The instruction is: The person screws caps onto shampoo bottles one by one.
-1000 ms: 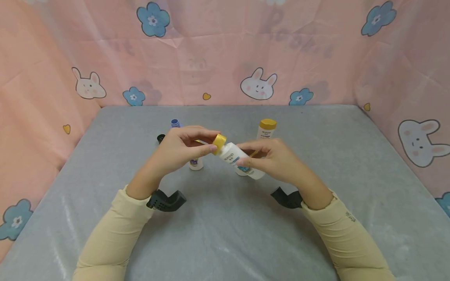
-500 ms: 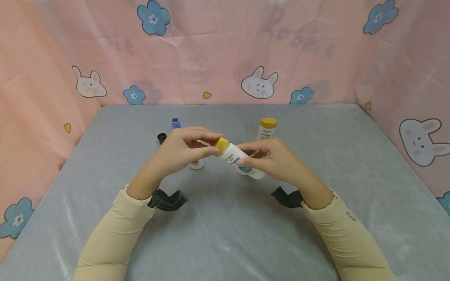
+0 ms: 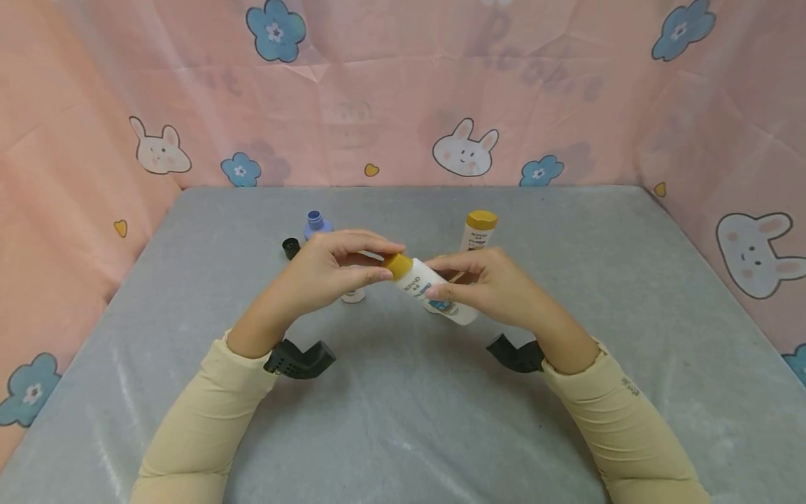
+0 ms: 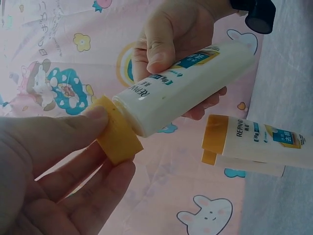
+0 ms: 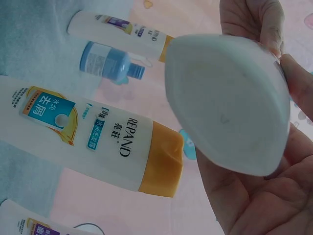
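Held tilted above the table is a white shampoo bottle [image 3: 418, 283], its top toward the left. My right hand [image 3: 491, 287] grips its body between thumb and fingers. My left hand [image 3: 334, 269] pinches the yellow cap [image 3: 398, 266] at the bottle's top. In the left wrist view the cap [image 4: 117, 129] sits against the bottle's shoulder [image 4: 137, 115], slightly askew, and the neck is hidden. The bottle's flat base [image 5: 227, 105] faces the right wrist camera.
A similar shampoo bottle [image 5: 93, 134] stands partly behind my right hand, another yellow-capped bottle [image 3: 480, 231] further back. A blue-violet bottle [image 3: 316, 225] without a cap stands back left, near a black cap [image 3: 291, 248]. Another white bottle [image 3: 354, 295] is mostly hidden behind my left hand.
The yellow cap has come down toward the shampoo bottle, covering the neck that showed between them earlier. My left hand has shifted slightly right and down; my right hand has hardly moved.
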